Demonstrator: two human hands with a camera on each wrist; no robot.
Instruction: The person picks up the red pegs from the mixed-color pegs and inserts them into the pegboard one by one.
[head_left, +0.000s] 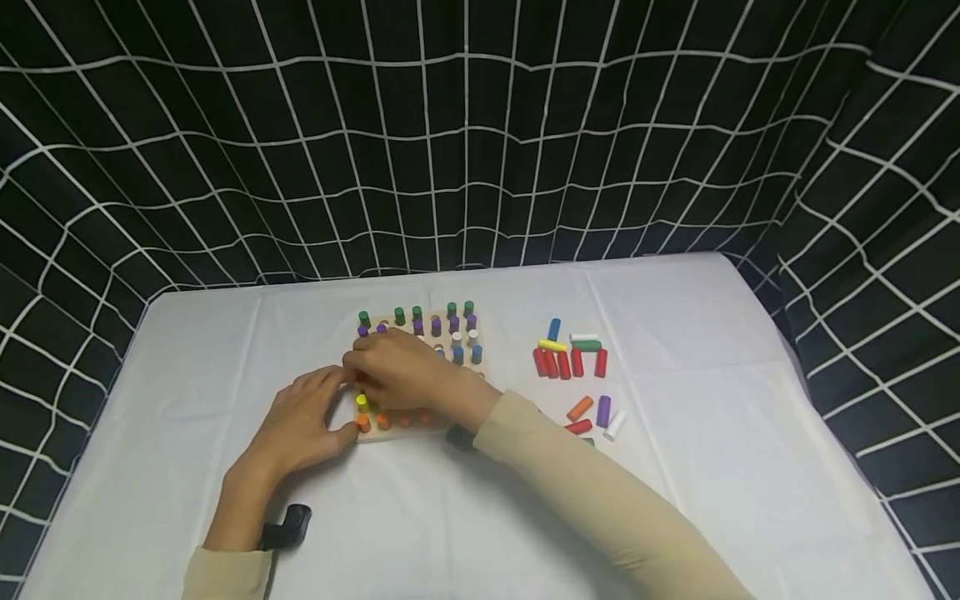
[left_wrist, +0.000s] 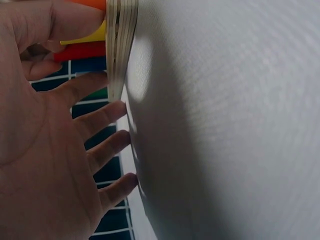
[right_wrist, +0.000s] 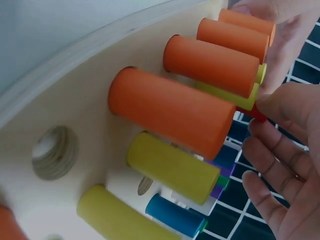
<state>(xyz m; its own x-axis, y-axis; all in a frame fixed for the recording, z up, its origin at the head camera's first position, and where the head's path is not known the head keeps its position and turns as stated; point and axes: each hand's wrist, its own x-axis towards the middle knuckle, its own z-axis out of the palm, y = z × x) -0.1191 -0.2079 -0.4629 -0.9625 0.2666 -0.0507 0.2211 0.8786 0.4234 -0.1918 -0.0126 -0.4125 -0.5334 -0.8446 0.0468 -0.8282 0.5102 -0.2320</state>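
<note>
A wooden pegboard (head_left: 397,435) carries upright coloured pegs in rows. My right hand (head_left: 405,371) reaches over its left part and pinches a red peg (right_wrist: 255,112) between thumb and fingertips, beside the yellow pegs. How far this peg sits in its hole is hidden. My left hand (head_left: 300,425) rests at the board's left edge, fingers spread, with the thumb by the front corner and the orange pegs (right_wrist: 170,110). In the left wrist view its fingertips touch the white cloth beside the board's layered edge (left_wrist: 120,45). My right forearm and hand cover several middle holes.
Right of the board lie loose pegs: a group of red pegs (head_left: 564,365) with blue, yellow, white and green ones. Nearer lie an orange peg (head_left: 580,408), a purple peg (head_left: 603,412) and a white peg (head_left: 616,426). A black grid-patterned curtain (head_left: 465,158) surrounds the white-covered table (head_left: 712,400).
</note>
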